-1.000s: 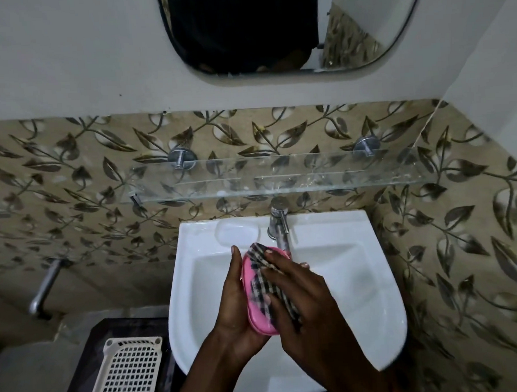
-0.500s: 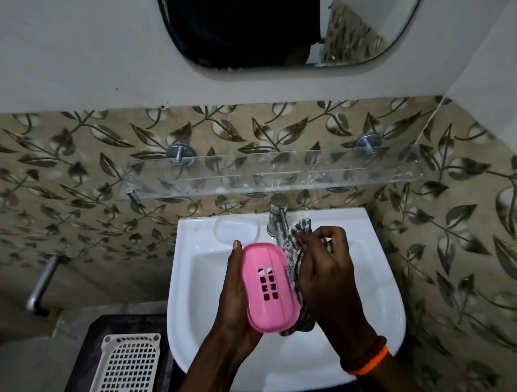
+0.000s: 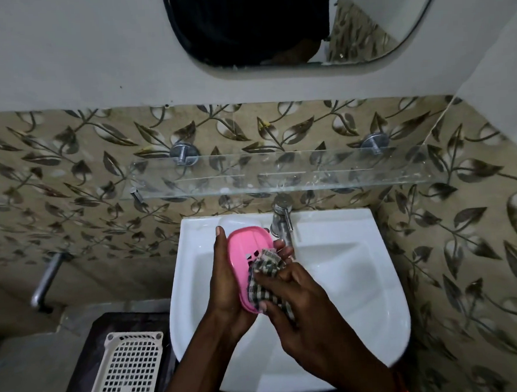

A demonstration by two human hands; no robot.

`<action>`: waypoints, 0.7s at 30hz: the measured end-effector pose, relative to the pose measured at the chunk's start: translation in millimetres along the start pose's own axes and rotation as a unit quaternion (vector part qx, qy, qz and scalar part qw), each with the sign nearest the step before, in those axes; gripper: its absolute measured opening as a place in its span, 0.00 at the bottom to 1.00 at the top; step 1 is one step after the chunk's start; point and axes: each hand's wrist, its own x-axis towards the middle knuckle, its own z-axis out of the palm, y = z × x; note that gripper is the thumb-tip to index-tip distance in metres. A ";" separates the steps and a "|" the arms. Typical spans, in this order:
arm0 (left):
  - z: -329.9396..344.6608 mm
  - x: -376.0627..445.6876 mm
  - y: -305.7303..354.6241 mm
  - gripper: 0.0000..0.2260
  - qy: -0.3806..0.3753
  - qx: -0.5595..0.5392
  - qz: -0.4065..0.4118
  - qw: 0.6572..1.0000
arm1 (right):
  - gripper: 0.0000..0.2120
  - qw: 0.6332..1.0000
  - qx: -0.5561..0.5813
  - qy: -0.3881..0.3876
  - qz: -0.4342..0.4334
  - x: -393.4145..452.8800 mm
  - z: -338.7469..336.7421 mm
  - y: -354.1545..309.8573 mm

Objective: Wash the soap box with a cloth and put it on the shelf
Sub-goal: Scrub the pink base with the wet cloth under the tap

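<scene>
A pink oval soap box [image 3: 246,251] with small slots in its face is held over the white sink [image 3: 362,280]. My left hand [image 3: 226,288] grips it from the left side and from behind. My right hand [image 3: 303,308] presses a checked cloth [image 3: 266,274] against the lower right of the box's face. The cloth covers part of the slots. A clear glass shelf [image 3: 280,173] hangs on the tiled wall above the sink, with nothing on it.
A steel tap [image 3: 281,221] stands at the back of the sink, just right of the box. A mirror [image 3: 271,25] hangs above. A white perforated plastic tray [image 3: 126,376] lies on a dark stand at lower left. A metal pipe [image 3: 46,281] sticks out of the left wall.
My right hand brought the cloth from beside the tap back onto the face of the soap box. The box rose a little toward the tap, still held in my left hand.
</scene>
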 end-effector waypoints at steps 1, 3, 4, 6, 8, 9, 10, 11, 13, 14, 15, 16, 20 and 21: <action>0.5 0.6 1.2 0.45 -0.002 0.001 0.004 1.000 | 0.18 1.000 -0.004 -0.006 -0.010 -2.3 -2.2 0.6; 3.1 -0.4 -2.9 0.42 -0.014 0.005 -0.002 1.000 | 0.18 0.999 -0.031 -0.005 -0.012 -0.3 -6.8 3.8; 4.2 -1.2 -6.2 0.39 -0.019 0.013 -0.001 1.000 | 0.19 0.999 -0.045 0.004 -0.002 4.8 -9.7 5.4; 5.3 -1.3 -14.0 0.34 -0.019 0.034 0.015 0.999 | 0.20 0.997 -0.065 0.030 0.019 17.4 -16.2 7.8; 6.0 -1.4 -19.0 0.31 -0.019 0.041 0.042 0.998 | 0.21 0.996 -0.075 0.046 0.025 27.6 -20.3 7.8; 5.9 -1.3 -19.8 0.30 -0.017 0.042 0.055 0.997 | 0.21 0.996 -0.073 0.047 0.029 29.9 -21.2 6.8; 5.1 -1.3 -19.5 0.29 -0.013 0.042 0.066 0.997 | 0.21 0.996 -0.071 0.044 0.032 29.5 -20.9 5.1; 4.0 -0.7 -17.7 0.28 -0.008 0.039 0.071 0.997 | 0.20 0.996 -0.070 0.040 0.034 26.9 -19.3 3.2; 1.9 -0.1 -10.4 0.31 0.007 0.030 0.070 0.997 | 0.19 0.996 -0.073 0.021 0.042 16.8 -13.8 0.2; 0.7 0.1 -6.2 0.33 0.011 0.024 0.068 0.997 | 0.19 0.996 -0.075 0.007 0.048 10.7 -10.9 -0.3; -0.5 0.6 -2.4 0.35 0.014 0.019 0.069 0.997 | 0.19 0.996 -0.072 -0.004 0.053 5.3 -8.7 -0.7; -0.9 0.7 0.5 0.37 0.020 0.015 0.072 0.997 | 0.18 0.997 -0.060 -0.006 0.055 2.4 -7.6 -0.9; 4.6 -1.5 -4.5 0.34 0.012 0.030 0.056 0.998 | 0.16 0.994 -0.022 0.087 0.067 13.9 -9.1 -2.3; 7.0 -3.0 -7.4 0.32 0.007 0.040 0.052 0.998 | 0.16 0.991 -0.023 0.108 0.069 19.1 -9.4 -3.5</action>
